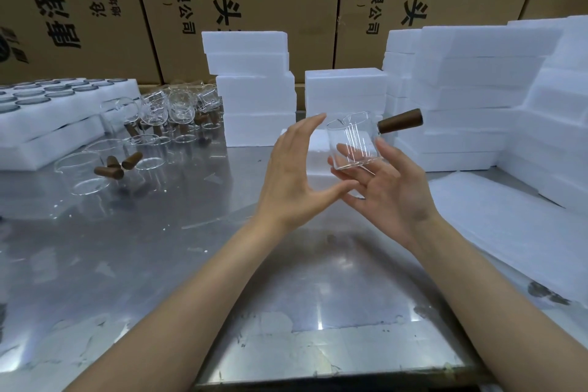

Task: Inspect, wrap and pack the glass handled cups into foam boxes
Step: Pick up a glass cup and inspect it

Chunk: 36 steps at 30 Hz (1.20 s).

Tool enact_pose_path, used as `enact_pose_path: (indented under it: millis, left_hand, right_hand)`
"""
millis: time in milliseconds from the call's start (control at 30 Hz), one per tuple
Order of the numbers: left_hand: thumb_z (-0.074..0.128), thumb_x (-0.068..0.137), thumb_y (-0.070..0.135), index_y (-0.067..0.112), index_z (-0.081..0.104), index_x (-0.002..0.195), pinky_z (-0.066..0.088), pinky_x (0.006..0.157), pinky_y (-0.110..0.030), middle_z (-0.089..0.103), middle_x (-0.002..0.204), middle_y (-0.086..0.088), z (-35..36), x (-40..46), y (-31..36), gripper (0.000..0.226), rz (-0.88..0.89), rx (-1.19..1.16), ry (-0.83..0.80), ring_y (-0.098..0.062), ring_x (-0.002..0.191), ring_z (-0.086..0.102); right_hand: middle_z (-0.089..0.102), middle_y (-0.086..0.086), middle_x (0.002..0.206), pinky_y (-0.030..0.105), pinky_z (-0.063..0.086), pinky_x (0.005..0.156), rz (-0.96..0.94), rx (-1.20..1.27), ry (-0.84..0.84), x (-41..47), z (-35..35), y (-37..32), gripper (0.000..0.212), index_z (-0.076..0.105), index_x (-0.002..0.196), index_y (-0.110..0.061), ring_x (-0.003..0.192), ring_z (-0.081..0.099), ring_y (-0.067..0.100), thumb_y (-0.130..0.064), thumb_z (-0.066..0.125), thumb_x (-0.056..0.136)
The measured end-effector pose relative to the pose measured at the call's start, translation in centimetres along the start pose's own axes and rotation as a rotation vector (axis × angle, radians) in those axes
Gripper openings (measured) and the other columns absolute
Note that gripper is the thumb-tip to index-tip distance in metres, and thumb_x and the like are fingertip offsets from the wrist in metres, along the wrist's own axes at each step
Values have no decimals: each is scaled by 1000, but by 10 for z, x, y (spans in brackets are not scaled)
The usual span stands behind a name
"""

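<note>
Two hands work one cup (pixel 353 145): the right hand (pixel 386 188) cradles it on spread fingers, above the table (pixel 159 264); the left hand (pixel 294 175) hovers flat alongside. Inspection, seemingly. Next, wrapping calls for the foam sheet (pixel 509 226), then a box (pixel 345 86).

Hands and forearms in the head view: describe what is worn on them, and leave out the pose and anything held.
Nothing is worn. The left hand and the right hand are bare, with no gloves, and no rings show on the fingers. Both forearms are bare from the wrists down to the bottom edge of the frame; no sleeve, cuff, watch or bracelet is in view. The fingernails that show look short and unpainted.
</note>
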<state>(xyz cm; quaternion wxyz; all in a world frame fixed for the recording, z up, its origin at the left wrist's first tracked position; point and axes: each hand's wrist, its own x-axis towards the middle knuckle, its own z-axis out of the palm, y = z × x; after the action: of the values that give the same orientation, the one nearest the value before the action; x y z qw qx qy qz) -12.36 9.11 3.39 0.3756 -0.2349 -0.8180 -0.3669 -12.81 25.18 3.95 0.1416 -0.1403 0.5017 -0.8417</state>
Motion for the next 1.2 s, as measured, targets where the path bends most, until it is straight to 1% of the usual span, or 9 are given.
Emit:
enact_pose_path:
  millis: [133,267,333,533,667,833,900,1067,1200]
  left_hand:
    - [78,74,42,17,40,140,33,112,-37,44,138,12,1,-1,-1,80,-46,-26,-28,-6,127,41]
    - [78,78,35,17,51,130,40,106,-39,57,129,7,0,0,-1,61,-61,-53,16,-11,121,51]
    - [78,78,31,15,53,127,41,104,-40,57,126,7,-2,0,-3,57,-53,-47,34,-14,119,53]
    - [79,76,16,13,54,125,41,103,-46,58,127,0,-2,-1,-12,55,-11,21,-28,-20,120,52]
    - [80,75,19,22,49,132,45,99,-40,58,124,6,-1,-1,-12,65,-46,-40,-101,-15,113,55]
    - [80,68,51,46,33,138,46,91,-18,59,115,20,-2,-5,-9,85,-243,-176,-274,2,107,55]
    - [74,71,56,40,37,139,44,93,-20,62,113,19,2,-6,-9,79,-318,-232,-279,2,106,57]
    - [72,79,41,26,53,129,45,97,-23,68,109,12,8,-5,-20,55,-402,-258,-305,-4,105,61]
    - [73,79,38,27,57,124,45,86,-8,67,108,12,10,-8,-26,49,-405,-255,-372,3,104,59]
  right_hand:
    - [69,10,113,36,45,98,36,28,-77,0,1,-1,54,74,104,-13,113,61,17,-52,63,69]
    - [66,6,121,38,38,103,69,-43,-119,-1,1,-1,59,69,113,-16,117,59,13,-57,58,71]
    - [67,-2,119,38,40,98,24,-110,-30,1,1,0,57,63,119,-20,114,60,10,-57,55,76]
    - [55,-8,74,24,43,65,-151,-214,454,4,-2,-7,26,64,90,-24,70,54,9,-49,55,90]
    - [55,-7,65,20,39,58,-154,-198,448,4,-5,-6,26,64,90,-16,59,53,7,-34,46,98]
    - [58,-9,57,21,38,56,-123,-158,488,4,-8,-7,29,64,80,-17,51,54,5,-29,43,98]
    - [58,-10,54,21,39,55,-96,-186,514,4,-9,-6,30,64,77,-17,50,55,5,-28,44,97]
    - [58,-6,57,19,42,48,21,-336,595,4,-10,-5,30,66,70,-17,48,55,7,-24,44,89]
    - [57,-3,62,22,39,50,96,-451,624,5,-12,-3,32,65,69,-15,53,51,13,-22,40,87]
